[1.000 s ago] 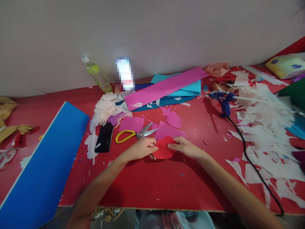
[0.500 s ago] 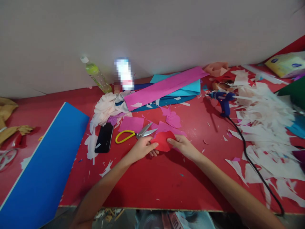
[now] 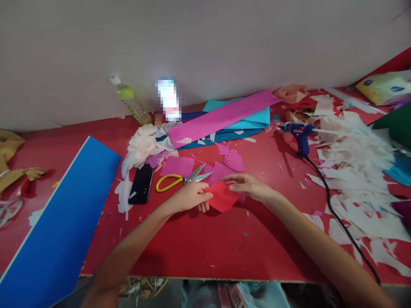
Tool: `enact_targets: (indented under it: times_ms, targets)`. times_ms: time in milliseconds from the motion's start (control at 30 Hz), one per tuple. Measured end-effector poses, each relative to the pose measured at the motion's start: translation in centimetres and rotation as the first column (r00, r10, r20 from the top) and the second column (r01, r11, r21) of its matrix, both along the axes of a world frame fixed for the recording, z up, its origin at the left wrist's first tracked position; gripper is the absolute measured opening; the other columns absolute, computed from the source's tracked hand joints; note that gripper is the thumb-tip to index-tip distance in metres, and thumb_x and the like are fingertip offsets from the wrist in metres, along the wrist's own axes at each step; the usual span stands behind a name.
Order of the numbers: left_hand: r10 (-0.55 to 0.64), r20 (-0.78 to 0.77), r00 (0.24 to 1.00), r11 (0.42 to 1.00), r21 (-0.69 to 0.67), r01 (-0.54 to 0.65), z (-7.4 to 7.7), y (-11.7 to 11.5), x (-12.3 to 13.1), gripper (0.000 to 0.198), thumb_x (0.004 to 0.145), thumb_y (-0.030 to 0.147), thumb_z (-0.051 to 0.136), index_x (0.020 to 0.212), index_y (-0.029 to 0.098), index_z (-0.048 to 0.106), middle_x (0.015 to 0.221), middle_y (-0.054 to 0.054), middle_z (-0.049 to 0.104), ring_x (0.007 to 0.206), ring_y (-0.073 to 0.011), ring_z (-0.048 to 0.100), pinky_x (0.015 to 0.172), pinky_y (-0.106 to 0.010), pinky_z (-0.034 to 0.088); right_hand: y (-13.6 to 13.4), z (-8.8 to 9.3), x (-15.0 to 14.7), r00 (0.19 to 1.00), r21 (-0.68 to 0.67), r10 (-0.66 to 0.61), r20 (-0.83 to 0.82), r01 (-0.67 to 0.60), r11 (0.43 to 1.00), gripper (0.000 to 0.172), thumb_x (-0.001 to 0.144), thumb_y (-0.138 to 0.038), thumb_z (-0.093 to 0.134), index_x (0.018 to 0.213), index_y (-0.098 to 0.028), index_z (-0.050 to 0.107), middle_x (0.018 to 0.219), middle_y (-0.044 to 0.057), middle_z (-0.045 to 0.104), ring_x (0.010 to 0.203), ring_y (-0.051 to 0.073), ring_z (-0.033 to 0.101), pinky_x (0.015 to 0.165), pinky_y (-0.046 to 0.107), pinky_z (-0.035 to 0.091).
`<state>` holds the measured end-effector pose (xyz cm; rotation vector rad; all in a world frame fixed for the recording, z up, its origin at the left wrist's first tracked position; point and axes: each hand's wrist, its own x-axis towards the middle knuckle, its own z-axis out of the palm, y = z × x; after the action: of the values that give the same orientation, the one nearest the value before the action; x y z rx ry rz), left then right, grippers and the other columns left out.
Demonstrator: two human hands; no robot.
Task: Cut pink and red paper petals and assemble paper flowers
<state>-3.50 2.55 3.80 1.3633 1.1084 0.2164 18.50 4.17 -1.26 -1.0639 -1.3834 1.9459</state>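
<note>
Likely craft workshop: glue gun (image 3: 302, 143), scissors (image 3: 168, 183), paper scraps (image 3: 361, 214) littering red table (image 3: 205, 244).

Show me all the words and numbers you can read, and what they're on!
"UN", perhaps: red-and-white print at the bottom, tilted and cut off, so I'm not sure.
Green-yellow bottle: markings too small to read.
Bright screen: blocked out, unreadable.
Yellow packet: blue ovals, no readable words.
Glue gun: pale label, too small.
Red paper: no writing visible.
</note>
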Motion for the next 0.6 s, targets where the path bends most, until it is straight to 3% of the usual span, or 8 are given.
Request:
enact_targets:
  times_ms: [100,233,333,600]
  targets:
    - [-0.104,-0.1,0.99,0.995,-0.008,0.104,1.4,0.2,0.3,0.016,0.08,0.021,0.05,0.065,0.017,0.045,0.051,0.0,0.063,0.045,-0.0117,0.06,0.044,-0.019,0.045,1.4,1.3,-0.3,0.962,0.179,0.24,0.131,-0.261,0.949,0.036,0.07,-0.037,0.068,0.101,-0.02,0.067,0.098,0.003,0.066,0.086,0.016,0.058,0.076,0.028,0.043]
    - [-0.205,-0.139,0.969,0.979,-0.01,0.206,2.2,0.8,0.4,0.015,0.079,0.019,0.048,0.065,0.019,0.044,0.05,0.001,0.062,0.044,-0.0128,0.06,0.045,-0.022,0.046,1.9,2.3,-1.4,0.868,0.307,0.394,0.303,-0.48,0.822,0.023,0.08,-0.037,0.056,0.077,-0.017,0.065,0.064,-0.003,0.052,0.057,0.008,0.042,0.053,0.022,0.032]
    - [-0.234,-0.134,0.963,0.971,0.012,0.238,2.1,1.2,0.1,0.017,0.078,0.019,0.048,0.063,0.019,0.042,0.048,0.001,0.061,0.044,-0.0134,0.06,0.046,-0.022,0.046,1.6,2.2,-2.0,0.858,0.349,0.382,0.343,-0.494,0.797,0.028,0.083,-0.036,0.049,0.064,-0.017,0.055,0.056,-0.005,0.037,0.052,0.007,0.031,0.048,0.022,0.025]
    - [-0.257,-0.144,0.956,0.962,0.057,0.267,1.0,1.6,-0.4,0.018,0.08,0.022,0.047,0.064,0.019,0.042,0.052,0.0,0.063,0.046,-0.012,0.061,0.048,-0.022,0.048,1.0,1.5,-2.2,0.89,0.302,0.362,0.277,-0.438,0.847,0.034,0.083,-0.04,0.047,0.059,-0.019,0.039,0.056,-0.006,0.027,0.05,0.007,0.024,0.047,0.023,0.021]
